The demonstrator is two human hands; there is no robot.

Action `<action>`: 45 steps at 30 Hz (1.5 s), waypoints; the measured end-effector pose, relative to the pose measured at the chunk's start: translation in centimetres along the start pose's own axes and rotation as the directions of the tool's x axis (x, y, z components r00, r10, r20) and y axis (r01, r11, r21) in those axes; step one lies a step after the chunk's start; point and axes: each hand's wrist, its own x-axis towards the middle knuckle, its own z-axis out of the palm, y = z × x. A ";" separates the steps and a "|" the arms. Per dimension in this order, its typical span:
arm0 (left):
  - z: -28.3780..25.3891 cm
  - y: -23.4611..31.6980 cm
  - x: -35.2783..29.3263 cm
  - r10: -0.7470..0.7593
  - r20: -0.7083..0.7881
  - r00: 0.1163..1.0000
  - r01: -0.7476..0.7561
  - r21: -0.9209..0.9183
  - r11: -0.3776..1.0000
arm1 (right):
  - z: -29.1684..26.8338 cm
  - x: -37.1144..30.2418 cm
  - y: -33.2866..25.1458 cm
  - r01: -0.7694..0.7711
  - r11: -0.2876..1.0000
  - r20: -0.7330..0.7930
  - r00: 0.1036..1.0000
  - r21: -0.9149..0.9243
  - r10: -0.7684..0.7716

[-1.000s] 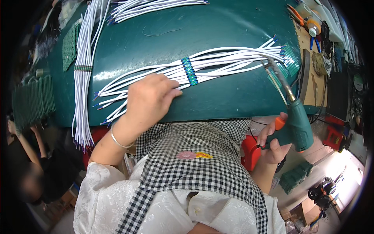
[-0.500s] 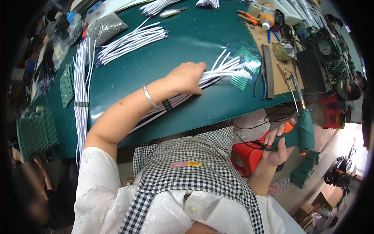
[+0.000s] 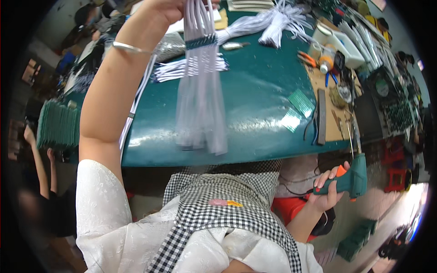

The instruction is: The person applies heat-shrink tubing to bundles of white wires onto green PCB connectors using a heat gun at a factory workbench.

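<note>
High above the table's far side, my left hand [image 3: 164, 11] grips the upper end of a bundle of white cables [image 3: 200, 91]; its fingers are partly cut off by the frame's top. A dark band [image 3: 200, 42] ties the bundle, whose loose lower ends hang blurred over the table. Off the table's front right edge, my right hand [image 3: 328, 189] is wrapped round the handle of a green soldering gun [image 3: 358, 177] with an orange trigger. Its long metal tip [image 3: 358, 141] points away from me. Two small green circuit-board panels [image 3: 301, 103] lie on the green tabletop [image 3: 259, 118].
More white cables [image 3: 170, 70] lie behind the hanging bundle, others [image 3: 273, 27] further back. Pliers [image 3: 310, 129], a grey bar [image 3: 321, 113], orange-handled cutters [image 3: 307, 59] and a bottle [image 3: 326, 63] are at the right. A green board stack [image 3: 57, 125] and another person's arms [image 3: 41, 164] show left.
My left hand has lifted the cable bundle off the table, up and away from the board panels, and it now hangs down. My right hand keeps the soldering gun in nearly the same place.
</note>
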 end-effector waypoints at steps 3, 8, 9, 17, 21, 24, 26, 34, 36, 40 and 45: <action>-4.3 2.3 -0.9 0.122 -0.247 0.961 -0.201 -0.325 0.924 | 0.3 0.1 0.2 0.043 0.999 0.060 0.997 0.015 -0.044; -2.5 -6.7 -12.6 -0.062 -0.363 0.930 -0.164 -0.557 0.814 | 0.7 0.0 0.5 0.057 0.997 0.063 0.996 0.052 -0.060; -3.2 -10.1 -14.1 -0.193 -0.451 0.871 -0.187 -0.670 0.719 | 1.0 0.0 0.6 0.038 0.997 0.066 0.997 0.066 -0.042; -6.2 -20.6 -28.8 -0.603 -0.388 0.697 0.151 -0.743 0.652 | 5.9 0.3 3.8 -0.241 0.963 0.314 0.929 0.120 0.193; -6.7 -17.1 -31.5 -0.636 -0.169 0.753 0.570 -0.317 0.758 | 7.9 0.2 5.8 -0.417 0.909 0.503 0.785 0.000 0.360; -4.5 -16.7 -28.9 0.285 -0.127 0.950 -0.063 0.816 0.574 | 9.3 -0.1 7.1 -0.534 0.836 0.583 0.642 -0.127 0.499; -4.9 -17.9 -25.4 0.372 -0.072 0.926 -0.107 0.893 0.438 | 11.4 -0.6 7.5 -0.510 0.843 0.551 0.661 -0.168 0.510; -6.7 -22.3 -22.2 0.301 0.060 0.952 -0.174 0.913 0.368 | 13.0 -0.4 7.0 -0.610 0.707 0.424 0.569 -0.357 0.705; -6.4 -22.0 -22.1 0.281 0.079 0.956 -0.177 0.923 0.341 | 13.2 -0.1 7.0 -0.665 0.640 0.394 0.508 -0.386 0.766; -5.9 -22.0 -22.4 0.244 0.099 0.965 -0.170 0.943 0.286 | 12.7 0.1 7.4 -0.616 0.633 0.427 0.468 -0.470 0.773; -5.8 -21.9 -22.8 0.202 0.036 0.979 -0.095 0.952 0.292 | 12.9 0.1 7.8 -0.617 0.598 0.437 0.413 -0.512 0.799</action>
